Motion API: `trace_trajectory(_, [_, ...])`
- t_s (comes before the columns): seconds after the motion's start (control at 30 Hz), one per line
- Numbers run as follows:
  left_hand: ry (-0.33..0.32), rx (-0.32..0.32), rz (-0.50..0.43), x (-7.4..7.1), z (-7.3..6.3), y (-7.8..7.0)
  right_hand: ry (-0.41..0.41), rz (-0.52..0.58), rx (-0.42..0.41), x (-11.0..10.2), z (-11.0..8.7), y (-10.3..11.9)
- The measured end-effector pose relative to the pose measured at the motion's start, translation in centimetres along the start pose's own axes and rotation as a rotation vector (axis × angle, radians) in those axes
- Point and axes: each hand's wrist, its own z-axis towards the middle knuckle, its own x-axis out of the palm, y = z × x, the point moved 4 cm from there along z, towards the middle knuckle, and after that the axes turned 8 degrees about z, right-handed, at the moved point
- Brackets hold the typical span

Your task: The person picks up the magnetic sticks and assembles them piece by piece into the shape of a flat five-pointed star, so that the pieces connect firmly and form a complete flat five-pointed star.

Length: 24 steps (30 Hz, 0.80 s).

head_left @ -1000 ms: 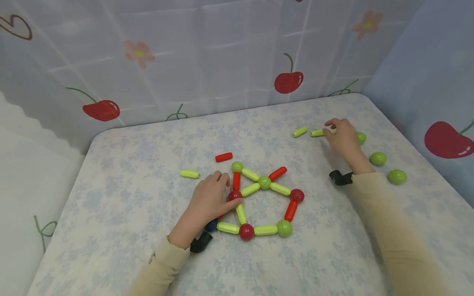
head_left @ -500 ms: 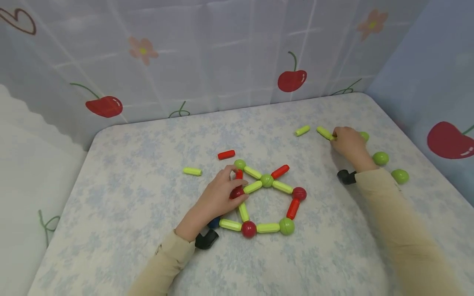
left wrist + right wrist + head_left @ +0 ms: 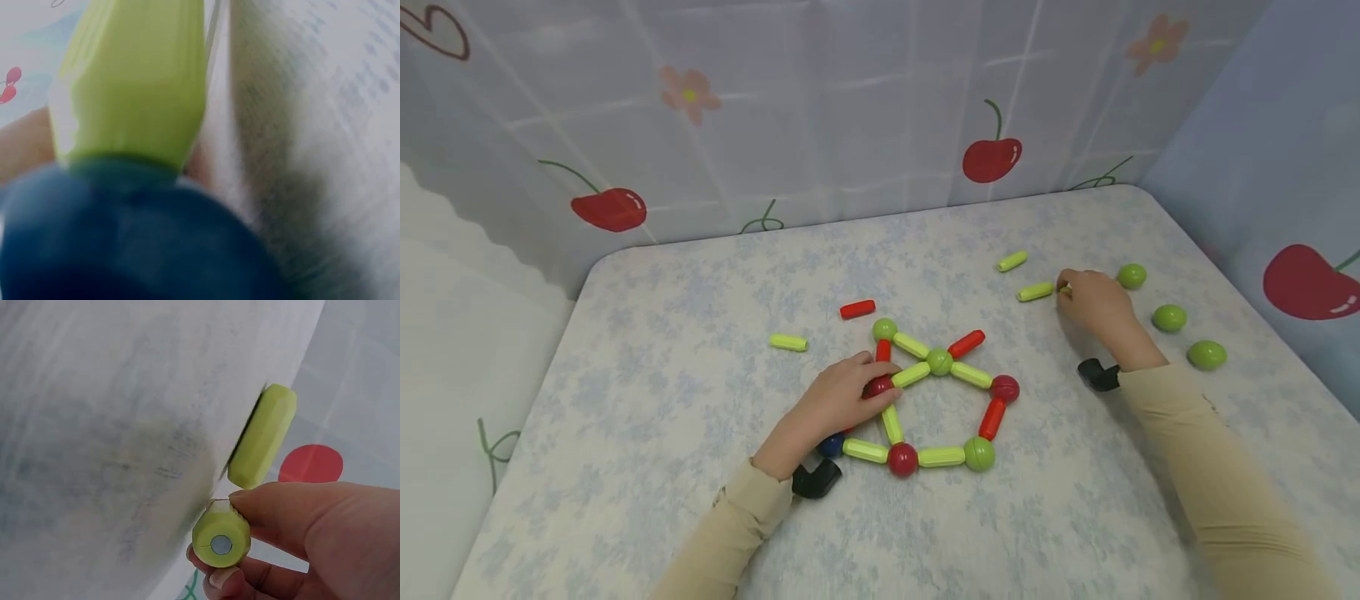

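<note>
On the table lies a joined frame of magnetic rods and balls, including a yellow-green rod (image 3: 942, 457) and a green ball (image 3: 979, 453). My left hand (image 3: 842, 396) holds a red ball (image 3: 880, 387) at the frame's left side between thumb and fingers. Below that hand, a blue ball (image 3: 119, 244) joined to a yellow-green rod (image 3: 131, 81) fills much of the left wrist view. At the far right, my right hand (image 3: 1097, 304) pinches a yellow-green magnetic rod (image 3: 220, 544), end toward the camera. A second yellow-green rod (image 3: 262, 436) lies close to its thumb.
Three green balls, one of them the middle ball (image 3: 1169, 317), line the table's right side. Loose on the table are a red rod (image 3: 857, 309), a yellow-green rod at left (image 3: 788, 342) and another near the back (image 3: 1012, 261). A printed curtain (image 3: 850, 125) hangs behind.
My right hand has closed around a yellow-green rod and come slightly nearer; the rod beside it has turned and shifted left. My left fingers have settled around the red ball.
</note>
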Motion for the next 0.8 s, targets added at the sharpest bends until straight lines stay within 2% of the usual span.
trace_trajectory(0.13, [0.003,0.003,-0.008,0.1,0.3,0.1,-0.069,0.094,-0.008,-0.5,-1.1,0.5])
trace_trajectory(0.23, [-0.006,0.008,-0.014,0.1,0.6,0.1,-0.09,0.239,-0.082,-0.4,-2.5,1.9])
trace_trajectory(0.33, [-0.018,0.009,-0.016,0.0,0.8,0.1,-0.035,0.393,-0.193,0.5,-3.8,3.9])
trace_trajectory(0.43, [-0.023,0.006,-0.015,-0.1,1.0,0.1,0.043,0.484,-0.251,1.8,-4.8,5.4])
trace_trajectory(0.53, [-0.022,0.005,-0.011,0.0,1.2,0.1,0.094,0.536,-0.236,3.0,-5.3,6.0])
trace_trajectory(0.8, [-0.037,0.012,-0.002,0.0,1.5,0.2,0.138,0.663,-0.172,4.0,-5.4,5.9])
